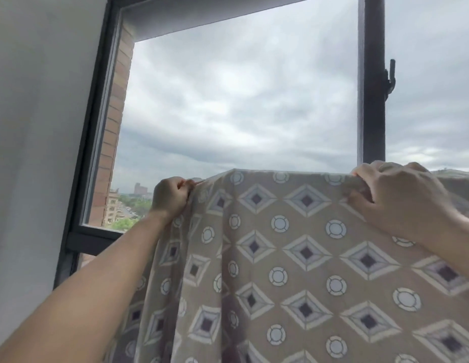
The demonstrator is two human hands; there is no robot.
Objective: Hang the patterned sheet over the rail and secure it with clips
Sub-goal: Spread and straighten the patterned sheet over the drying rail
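My right hand (393, 197) and left hand (171, 196) each pinch the top edge of the patterned sheet (293, 258), draped in front of the window (241, 100), rail hidden beneath it, and no clips on yet, I reckon.

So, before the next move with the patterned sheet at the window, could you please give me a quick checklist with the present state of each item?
1. Left hand grips the top edge of the beige cotton-look sheet with diamond and circle print: ok.
2. Right hand holds the same top edge: ok.
3. Top edge between the hands runs fairly level and taut: ok.
4. Rail under the fold: cannot tell, the cloth hides it.
5. Clips fitted on the edge: not ok, none in view.
6. Sheet clear of the black window handle: ok.
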